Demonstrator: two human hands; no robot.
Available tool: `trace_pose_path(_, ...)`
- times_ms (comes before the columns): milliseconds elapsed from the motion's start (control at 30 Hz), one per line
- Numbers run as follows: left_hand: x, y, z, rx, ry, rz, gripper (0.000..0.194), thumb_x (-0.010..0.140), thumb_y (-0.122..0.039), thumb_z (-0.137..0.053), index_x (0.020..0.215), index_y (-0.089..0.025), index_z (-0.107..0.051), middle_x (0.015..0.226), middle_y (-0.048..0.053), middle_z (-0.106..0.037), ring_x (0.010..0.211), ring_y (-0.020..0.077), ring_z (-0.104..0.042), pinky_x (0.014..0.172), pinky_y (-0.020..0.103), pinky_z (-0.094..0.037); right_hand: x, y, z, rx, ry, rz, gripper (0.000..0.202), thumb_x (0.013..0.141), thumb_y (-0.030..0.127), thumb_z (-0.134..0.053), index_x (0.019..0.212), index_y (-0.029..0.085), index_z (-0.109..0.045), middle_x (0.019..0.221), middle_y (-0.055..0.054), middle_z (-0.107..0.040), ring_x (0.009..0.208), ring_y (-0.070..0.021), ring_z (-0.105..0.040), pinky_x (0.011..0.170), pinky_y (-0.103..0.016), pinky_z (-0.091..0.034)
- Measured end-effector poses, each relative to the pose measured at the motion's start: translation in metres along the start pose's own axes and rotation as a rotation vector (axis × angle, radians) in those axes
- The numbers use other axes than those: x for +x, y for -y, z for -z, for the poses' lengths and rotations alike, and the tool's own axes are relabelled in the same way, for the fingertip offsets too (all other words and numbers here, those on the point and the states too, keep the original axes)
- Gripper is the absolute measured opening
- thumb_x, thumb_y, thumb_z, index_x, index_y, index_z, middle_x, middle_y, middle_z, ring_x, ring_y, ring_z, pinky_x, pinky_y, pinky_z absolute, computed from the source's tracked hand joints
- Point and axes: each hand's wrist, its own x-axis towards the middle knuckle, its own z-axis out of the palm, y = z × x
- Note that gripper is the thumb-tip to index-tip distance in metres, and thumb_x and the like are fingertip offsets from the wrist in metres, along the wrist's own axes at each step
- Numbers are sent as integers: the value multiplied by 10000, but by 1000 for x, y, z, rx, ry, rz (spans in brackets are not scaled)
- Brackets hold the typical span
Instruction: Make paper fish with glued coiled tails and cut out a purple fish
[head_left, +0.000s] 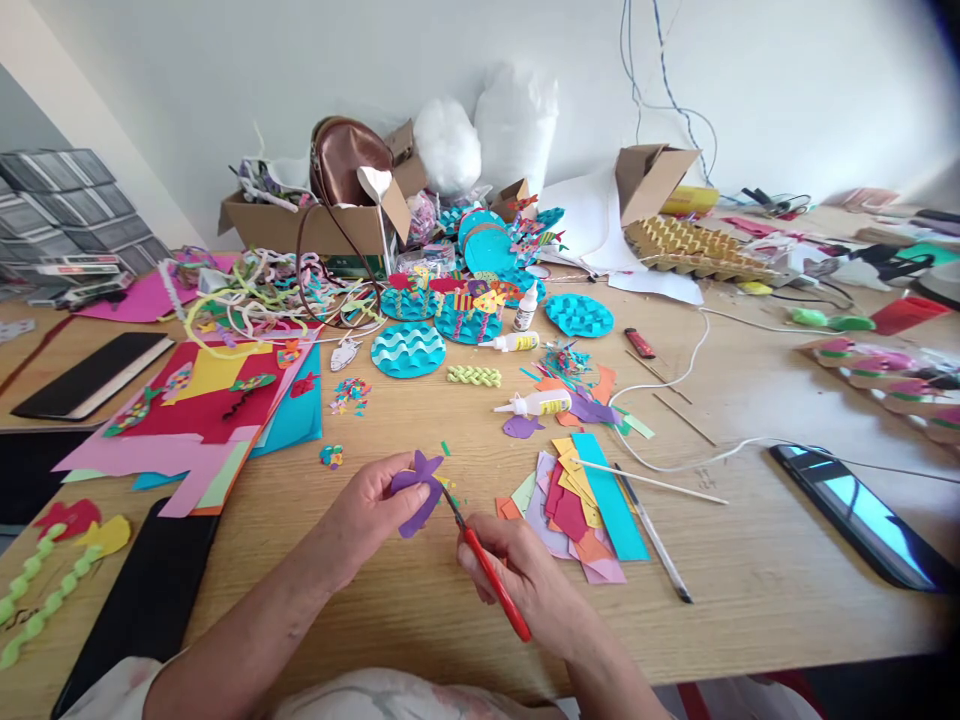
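Near the front of the table, my left hand (382, 505) pinches a purple fish-shaped paper cutout (415, 505) between thumb and fingers. My right hand (517, 565) grips red-handled scissors (491, 580), their blade tips at the right edge of the purple cutout. Small paper snips lie on the wood just behind it. A second purple paper fish (523, 427) rests flat farther back, next to a white glue bottle (540, 403) lying on its side. To the right of my right hand is a pile of coloured paper scraps (566, 500).
Coloured paper sheets (202, 400) are stacked at left. Blue decorated discs (409, 350) and an upright glue bottle (526, 308) stand in the middle. A pen (656, 540), a white cable (660, 385) and a phone (855, 510) lie at right. Behind are a cardboard box (285, 220) and egg tray (690, 250).
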Motion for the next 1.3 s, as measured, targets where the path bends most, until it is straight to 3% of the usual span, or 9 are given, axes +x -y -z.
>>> trace_pose_path(567, 0, 5, 2, -59, 96, 27, 184, 768, -344, -531, 758, -160, -535, 645, -15, -573, 594, 110, -468, 556, 220, -352, -2, -4, -2, 24, -21, -11, 323, 856, 310, -410, 564, 190, -338, 517, 57, -321, 512, -78, -296, 463, -229, -190)
trace_pose_path(1300, 1, 2, 0, -69, 126, 30, 182, 757, -343, -527, 757, -161, -533, 642, -15, -560, 584, 109, -459, 541, 221, -341, -4, -6, -1, 57, -10, -30, 325, 864, 305, -422, 571, 190, -340, 507, 64, -318, 491, -72, -293, 449, -223, -182)
